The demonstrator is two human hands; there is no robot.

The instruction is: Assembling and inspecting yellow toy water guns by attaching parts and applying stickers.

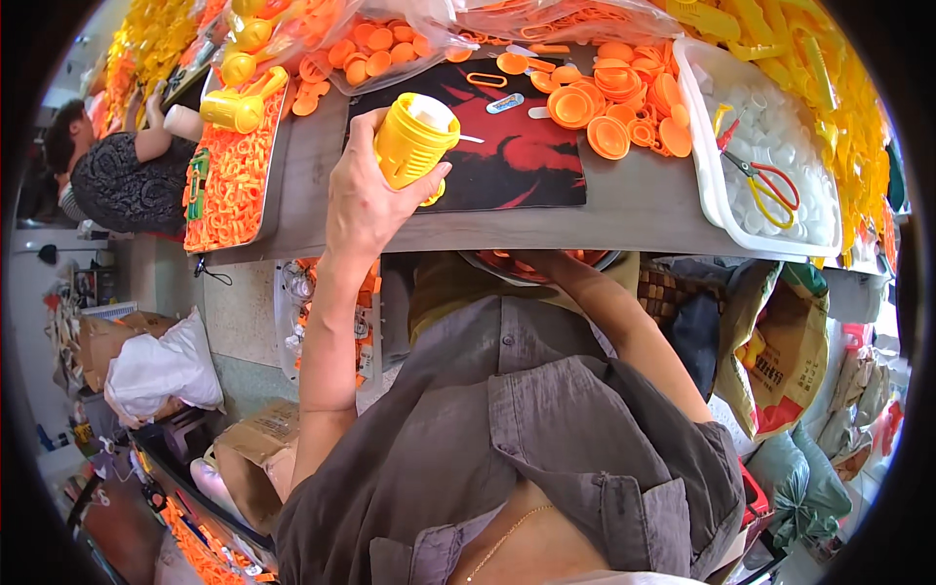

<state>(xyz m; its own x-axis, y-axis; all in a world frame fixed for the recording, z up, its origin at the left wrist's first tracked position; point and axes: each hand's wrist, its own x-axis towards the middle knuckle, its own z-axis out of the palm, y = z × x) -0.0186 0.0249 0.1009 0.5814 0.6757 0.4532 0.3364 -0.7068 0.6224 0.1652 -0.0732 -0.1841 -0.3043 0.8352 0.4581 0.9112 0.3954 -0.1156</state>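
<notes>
Above the table's front part, my left hand (366, 195) is closed round a yellow ribbed plastic cylinder (402, 146). A white insert (429, 112) sits in its open top, and a thin white stick (469, 138) juts from its right side. My right hand (548, 263) reaches under the table edge into a bowl (612, 260) on my lap. Orange pieces (502, 261) show in that bowl; the table edge hides my right fingers. Under the held cylinder lies a black and red mat (526, 175) with an orange ring (487, 80) and a small printed tag (505, 103).
Orange round scoops (609, 136) are heaped right of the mat. A white bin (717, 210) holds translucent caps, with red-and-yellow-handled scissors (765, 185) on top. At left stands a tray of small orange parts (229, 190) bearing a yellow cup (232, 112). Another person (136, 175) sits farther left.
</notes>
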